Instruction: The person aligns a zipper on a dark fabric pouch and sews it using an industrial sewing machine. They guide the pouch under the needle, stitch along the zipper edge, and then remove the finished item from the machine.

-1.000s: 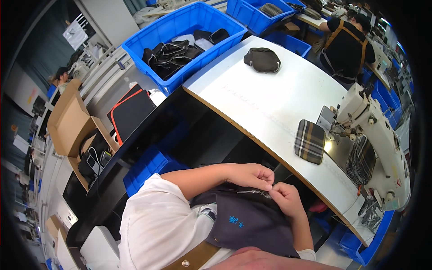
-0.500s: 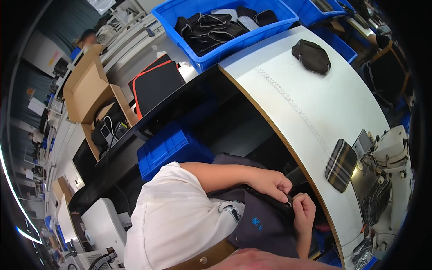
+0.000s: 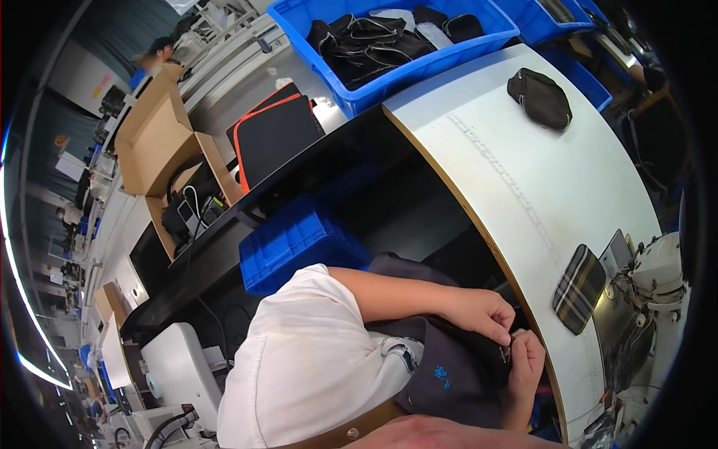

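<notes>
Close together over my lap, near the table's front edge, my left hand and my right hand are both closed in a pinch. Between them is a dark fabric piece with a thin, shiny, pale edge; its kind cannot be made out against the dark apron. Beyond my hands, on the white tabletop, lie a plaid fabric pouch beside the sewing machine and a dark rounded fabric piece with pale edging at the far end.
A blue crate of dark fabric pieces stands at the far side. Left of it are a black folder with orange edging and an open cardboard box with cables. Below sits another blue crate. A person is in the background.
The whole view has shifted slightly, so the table and crates appear further right. My hands stay pinched together at the fabric, with the left fingers tilted further down.
</notes>
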Demonstrator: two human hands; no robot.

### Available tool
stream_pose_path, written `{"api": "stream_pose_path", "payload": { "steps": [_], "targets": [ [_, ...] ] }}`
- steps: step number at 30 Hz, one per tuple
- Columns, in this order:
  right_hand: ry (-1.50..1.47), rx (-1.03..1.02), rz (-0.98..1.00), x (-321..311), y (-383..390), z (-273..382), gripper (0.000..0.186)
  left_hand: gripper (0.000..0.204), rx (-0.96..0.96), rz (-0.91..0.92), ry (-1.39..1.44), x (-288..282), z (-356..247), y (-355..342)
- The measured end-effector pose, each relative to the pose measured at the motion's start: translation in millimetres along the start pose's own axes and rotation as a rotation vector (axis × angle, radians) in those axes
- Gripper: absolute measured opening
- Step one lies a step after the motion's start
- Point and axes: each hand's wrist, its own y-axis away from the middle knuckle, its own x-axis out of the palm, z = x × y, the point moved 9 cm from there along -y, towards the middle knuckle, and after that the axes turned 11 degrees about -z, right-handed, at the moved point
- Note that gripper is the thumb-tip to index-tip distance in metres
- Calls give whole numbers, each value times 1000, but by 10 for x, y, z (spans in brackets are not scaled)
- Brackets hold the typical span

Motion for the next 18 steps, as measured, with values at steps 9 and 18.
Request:
{"api": "stream_pose_path", "payload": {
  "steps": [9,18],
  "targets": [
    [104,-99,3,9,-218,84,21,27,-201,-158,443,-137,88,37],
    [80,89,102,69,-229,-26,16,25,-245,-82,428,-218,49,7]
  ]
}}
